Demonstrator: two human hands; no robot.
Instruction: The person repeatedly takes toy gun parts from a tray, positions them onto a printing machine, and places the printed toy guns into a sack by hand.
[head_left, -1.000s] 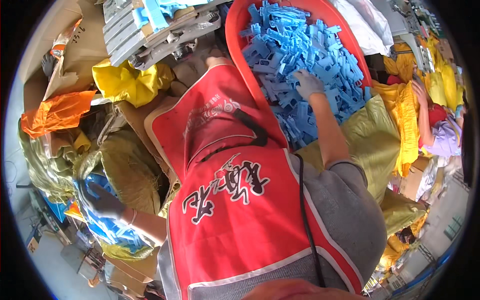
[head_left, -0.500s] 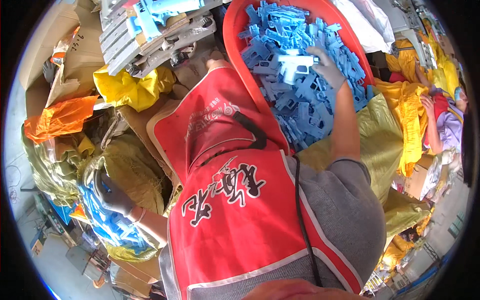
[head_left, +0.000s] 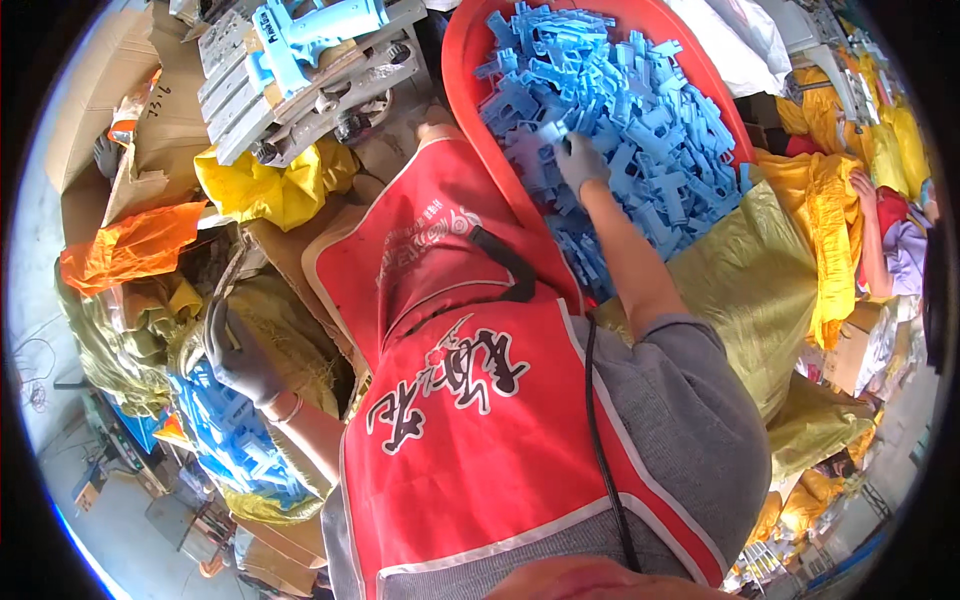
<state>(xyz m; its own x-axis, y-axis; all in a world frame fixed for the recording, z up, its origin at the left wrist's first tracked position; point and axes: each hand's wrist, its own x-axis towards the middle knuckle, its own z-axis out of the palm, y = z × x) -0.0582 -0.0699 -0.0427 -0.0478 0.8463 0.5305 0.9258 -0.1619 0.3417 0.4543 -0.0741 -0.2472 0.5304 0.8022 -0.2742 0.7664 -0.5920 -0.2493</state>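
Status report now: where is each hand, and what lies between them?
Right hand over red tub, apparently pinching blurred blue piece. Left hand at sack of blue pieces, grip unclear. Red apron between hands.

The head view looks from the wearer's head, through the left of two side-by-side fisheye cameras, steeply down. The apron lies near and central; the left hand and right hand are both in view, with the tub far right. Straight edges bend toward the dark round border.
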